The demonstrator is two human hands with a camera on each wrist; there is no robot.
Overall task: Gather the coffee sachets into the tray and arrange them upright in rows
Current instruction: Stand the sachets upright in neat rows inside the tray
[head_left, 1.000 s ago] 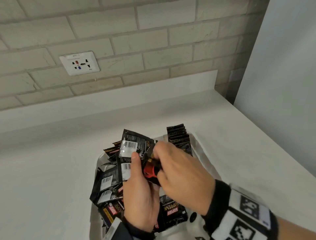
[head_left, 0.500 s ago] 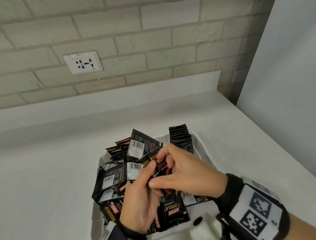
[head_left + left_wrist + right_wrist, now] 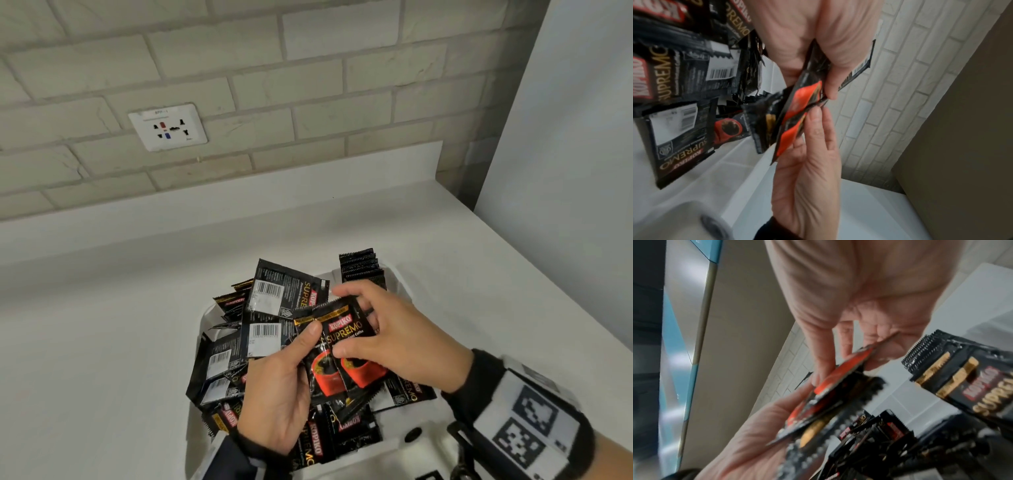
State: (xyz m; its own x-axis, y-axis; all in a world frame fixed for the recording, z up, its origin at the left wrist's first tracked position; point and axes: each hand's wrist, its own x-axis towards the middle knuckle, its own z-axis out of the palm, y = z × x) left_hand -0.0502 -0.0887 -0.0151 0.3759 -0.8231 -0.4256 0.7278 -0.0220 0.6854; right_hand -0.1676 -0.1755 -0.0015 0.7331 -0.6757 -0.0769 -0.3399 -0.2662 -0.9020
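Sachets [image 3: 346, 356] now face up | pinched in both hands' grip

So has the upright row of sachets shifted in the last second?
No. The upright row of sachets stands in the same far right corner of the tray, beyond the right hand.

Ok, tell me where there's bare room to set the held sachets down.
The white counter left of the tray is bare up to the backsplash; so is the strip on the tray's right. Inside the tray it's crowded: loose sachets are heaped, with an upright row at the far corner. Both hands hover above.
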